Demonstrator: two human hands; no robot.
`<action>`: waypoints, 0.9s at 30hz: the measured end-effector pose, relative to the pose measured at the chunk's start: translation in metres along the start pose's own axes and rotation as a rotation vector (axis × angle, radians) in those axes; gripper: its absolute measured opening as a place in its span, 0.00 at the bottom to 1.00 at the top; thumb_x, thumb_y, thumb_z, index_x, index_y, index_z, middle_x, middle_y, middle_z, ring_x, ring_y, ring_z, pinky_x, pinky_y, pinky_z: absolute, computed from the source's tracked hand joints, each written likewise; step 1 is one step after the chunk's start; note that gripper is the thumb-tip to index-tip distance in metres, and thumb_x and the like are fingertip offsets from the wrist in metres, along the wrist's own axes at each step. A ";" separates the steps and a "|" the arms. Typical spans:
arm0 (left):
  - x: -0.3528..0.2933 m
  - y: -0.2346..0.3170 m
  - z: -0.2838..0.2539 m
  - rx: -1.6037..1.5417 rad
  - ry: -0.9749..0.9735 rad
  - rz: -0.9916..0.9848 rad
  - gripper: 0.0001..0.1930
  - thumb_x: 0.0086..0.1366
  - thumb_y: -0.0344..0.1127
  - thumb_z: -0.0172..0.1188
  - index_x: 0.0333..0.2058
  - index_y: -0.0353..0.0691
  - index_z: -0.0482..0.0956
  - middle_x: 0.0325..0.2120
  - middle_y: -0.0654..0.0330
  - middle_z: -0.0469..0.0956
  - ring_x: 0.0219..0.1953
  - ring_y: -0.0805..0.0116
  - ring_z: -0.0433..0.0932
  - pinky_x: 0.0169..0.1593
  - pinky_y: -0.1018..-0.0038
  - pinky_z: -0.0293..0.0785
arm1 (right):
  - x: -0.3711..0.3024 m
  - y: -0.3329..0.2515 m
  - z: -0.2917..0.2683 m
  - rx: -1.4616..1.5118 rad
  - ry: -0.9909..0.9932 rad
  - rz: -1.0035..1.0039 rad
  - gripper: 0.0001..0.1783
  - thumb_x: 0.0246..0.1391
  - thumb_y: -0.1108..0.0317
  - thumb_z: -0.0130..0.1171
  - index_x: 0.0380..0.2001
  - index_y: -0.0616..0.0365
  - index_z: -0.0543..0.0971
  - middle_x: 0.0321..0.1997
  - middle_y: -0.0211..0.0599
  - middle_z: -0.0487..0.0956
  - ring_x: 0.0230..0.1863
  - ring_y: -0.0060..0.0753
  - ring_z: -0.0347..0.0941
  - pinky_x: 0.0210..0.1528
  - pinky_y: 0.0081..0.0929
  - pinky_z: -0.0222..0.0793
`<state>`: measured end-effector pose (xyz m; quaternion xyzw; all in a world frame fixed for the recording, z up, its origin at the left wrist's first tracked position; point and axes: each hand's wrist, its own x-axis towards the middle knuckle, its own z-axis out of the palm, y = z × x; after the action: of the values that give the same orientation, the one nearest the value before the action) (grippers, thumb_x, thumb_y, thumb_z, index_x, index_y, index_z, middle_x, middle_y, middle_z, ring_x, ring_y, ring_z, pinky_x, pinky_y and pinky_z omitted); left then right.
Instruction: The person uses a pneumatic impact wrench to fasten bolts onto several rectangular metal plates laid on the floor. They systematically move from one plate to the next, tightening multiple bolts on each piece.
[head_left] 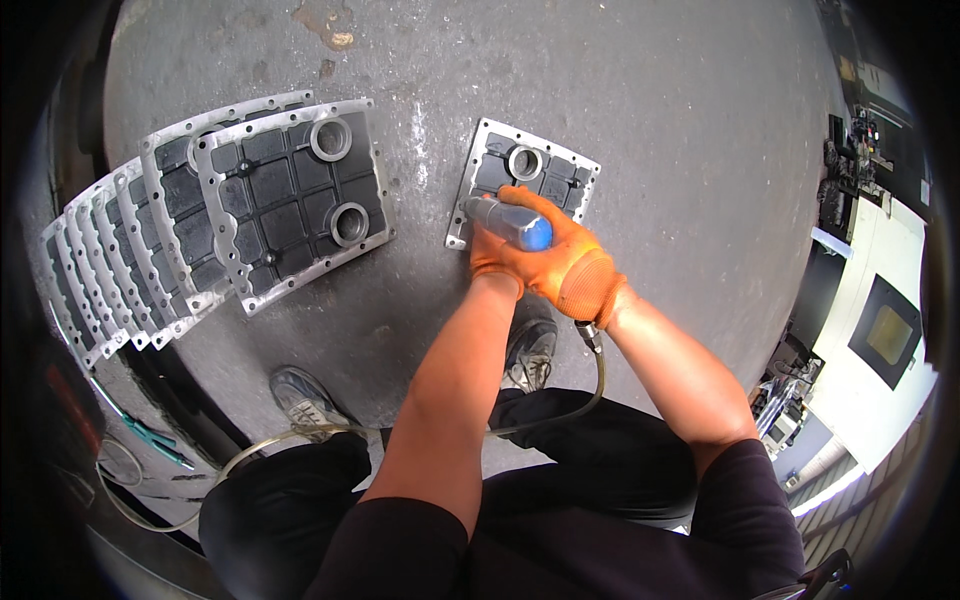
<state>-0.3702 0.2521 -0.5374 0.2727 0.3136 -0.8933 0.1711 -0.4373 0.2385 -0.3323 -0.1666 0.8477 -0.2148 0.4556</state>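
Note:
My right hand (568,255), in an orange glove, is closed around an air-powered hand tool (515,222) with a grey body and a blue end. My left hand (493,256), gloved alike, sits close against the tool's near-left side; its fingers are hidden. Beneath both hands lies a rectangular metal cover plate (495,160) with a bolt-hole rim, dark ribbed face and raised ring. The tool's front end is over the plate's left part; whether it touches, I cannot tell. A hose (601,372) runs from a metal fitting below my right hand.
Several similar cover plates (292,195) lie overlapped in a row on the left, the front one with two rings. The hose crosses my legs toward green-handled pliers (150,435) at lower left. My shoes (530,352) stand near the plate. A white machine (868,350) is at right.

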 end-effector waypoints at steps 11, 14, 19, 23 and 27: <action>-0.015 0.015 0.028 3.146 -0.028 0.829 0.17 0.78 0.50 0.56 0.57 0.53 0.83 0.58 0.63 0.82 0.63 0.65 0.79 0.65 0.64 0.72 | 0.004 -0.023 -0.006 0.153 -0.081 0.026 0.37 0.64 0.66 0.72 0.76 0.43 0.75 0.51 0.32 0.87 0.39 0.21 0.81 0.43 0.27 0.81; -0.014 0.013 0.008 3.086 -0.055 1.014 0.17 0.78 0.52 0.55 0.59 0.57 0.81 0.64 0.60 0.77 0.69 0.62 0.72 0.71 0.55 0.66 | 0.001 -0.020 -0.001 -0.065 -0.128 -0.058 0.37 0.65 0.66 0.70 0.76 0.42 0.74 0.50 0.40 0.88 0.42 0.28 0.84 0.46 0.31 0.81; -0.029 0.013 0.020 2.770 -0.136 0.777 0.20 0.79 0.56 0.53 0.65 0.64 0.78 0.73 0.59 0.69 0.75 0.57 0.65 0.76 0.44 0.58 | 0.007 -0.026 0.006 -0.278 -0.202 -0.109 0.35 0.65 0.64 0.68 0.75 0.40 0.73 0.53 0.52 0.87 0.50 0.55 0.85 0.55 0.44 0.81; -0.020 -0.001 0.021 0.149 0.082 0.168 0.27 0.83 0.57 0.47 0.75 0.59 0.68 0.80 0.59 0.61 0.79 0.60 0.59 0.81 0.46 0.53 | 0.013 -0.034 0.009 -0.376 -0.158 -0.079 0.37 0.64 0.62 0.69 0.75 0.38 0.72 0.63 0.51 0.84 0.58 0.62 0.82 0.64 0.48 0.78; -0.021 0.014 -0.017 0.548 -0.137 0.064 0.41 0.85 0.66 0.37 0.86 0.55 0.39 0.88 0.60 0.40 0.86 0.43 0.46 0.84 0.42 0.47 | 0.010 -0.026 0.013 -0.389 -0.094 -0.121 0.39 0.63 0.62 0.70 0.76 0.36 0.71 0.71 0.49 0.80 0.62 0.63 0.80 0.70 0.47 0.75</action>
<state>-0.3405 0.2556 -0.5421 0.2576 0.0396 -0.9552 0.1400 -0.4295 0.2093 -0.3319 -0.3120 0.8394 -0.0660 0.4401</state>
